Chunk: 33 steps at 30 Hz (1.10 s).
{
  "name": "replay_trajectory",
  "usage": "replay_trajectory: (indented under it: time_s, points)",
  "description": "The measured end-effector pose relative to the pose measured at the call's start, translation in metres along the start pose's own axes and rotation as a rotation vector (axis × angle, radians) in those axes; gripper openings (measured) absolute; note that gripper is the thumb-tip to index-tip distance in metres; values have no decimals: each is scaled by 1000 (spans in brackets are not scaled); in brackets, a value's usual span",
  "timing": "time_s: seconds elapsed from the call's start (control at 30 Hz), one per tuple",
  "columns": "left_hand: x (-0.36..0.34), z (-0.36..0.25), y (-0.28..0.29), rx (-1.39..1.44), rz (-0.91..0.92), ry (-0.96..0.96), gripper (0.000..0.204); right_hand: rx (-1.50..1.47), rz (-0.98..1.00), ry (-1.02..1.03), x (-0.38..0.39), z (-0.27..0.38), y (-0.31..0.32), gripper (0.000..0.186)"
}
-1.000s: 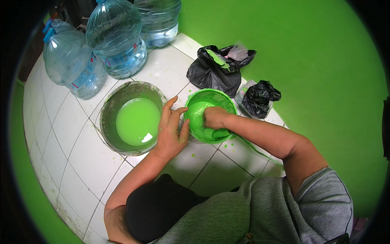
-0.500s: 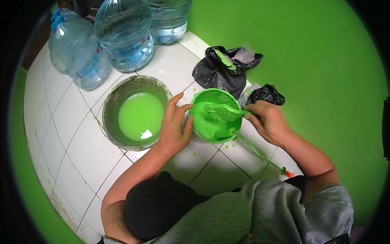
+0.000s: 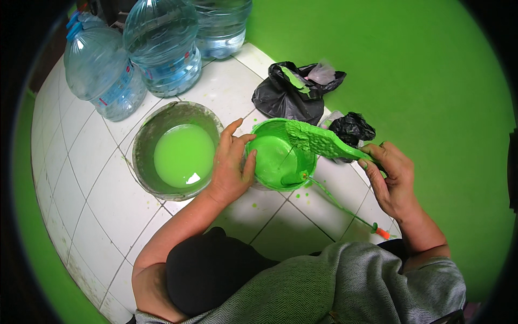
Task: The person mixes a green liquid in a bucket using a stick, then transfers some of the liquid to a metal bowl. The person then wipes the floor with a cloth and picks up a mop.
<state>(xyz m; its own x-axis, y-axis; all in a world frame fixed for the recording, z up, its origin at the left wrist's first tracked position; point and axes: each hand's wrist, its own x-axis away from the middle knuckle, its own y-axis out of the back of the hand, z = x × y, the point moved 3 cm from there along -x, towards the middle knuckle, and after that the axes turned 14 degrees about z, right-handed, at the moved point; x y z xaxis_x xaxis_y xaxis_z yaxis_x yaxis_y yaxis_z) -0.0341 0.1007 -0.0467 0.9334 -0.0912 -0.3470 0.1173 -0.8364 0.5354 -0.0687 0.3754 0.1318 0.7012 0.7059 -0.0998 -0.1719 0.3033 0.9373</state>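
Fingers of the right hand (image 3: pixel 396 181) clamped a brush (image 3: pixel 329 142) over a green bucket (image 3: pixel 271 127); the left hand (image 3: pixel 231 170), fingers apart, touched its rim. White tiled floor (image 3: pixel 100 208) lay below, a green wall (image 3: pixel 421 81) beside.

Brush (image 3: pixel 329 141) & small bkt (image 3: pixel 272 127) grn, roller hndl (image 3: pixel 382 233) orange (shirt (image 3: pixel 302 286) gry zigzag)

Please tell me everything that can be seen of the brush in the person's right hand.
The brush is broad and flat, covered in a thick, lumpy green coating that hides its material. Its bristly end, ragged and clumped, points to the upper left over the smaller green bucket. From there the body slants down to the right, narrowing to a handle gripped between the thumb and fingers of the right hand. It crosses above the bucket's right rim; whether it touches that rim is unclear.
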Motion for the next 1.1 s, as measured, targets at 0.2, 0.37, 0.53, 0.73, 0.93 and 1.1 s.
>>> replay_trajectory:
  time_s: [0.2, 0.37, 0.53, 0.73, 0.93, 1.1]
  points:
    - [0, -1, -2, 14, -3, 1, 34, 8, -18, -3, 5, 0, 0, 17]
    - [-1, -2, -3, 1, -9, 2, 34, 25, -55, 22, 6, 4, 2, 15]
    - [-1, -1, -1, -3, -4, 11, 34, 42, -85, 48, 7, 3, -2, 24]
    - [-1, 1, -2, -13, -12, 12, 33, -1, -73, 31, 7, -3, -20, 25]
    - [-1, 3, -2, 7, -10, 26, 33, 2, -62, 11, 7, -10, -36, 23]
    - [-2, 4, -2, -2, -16, 14, 33, -3, -15, -21, 16, -26, -81, 21]
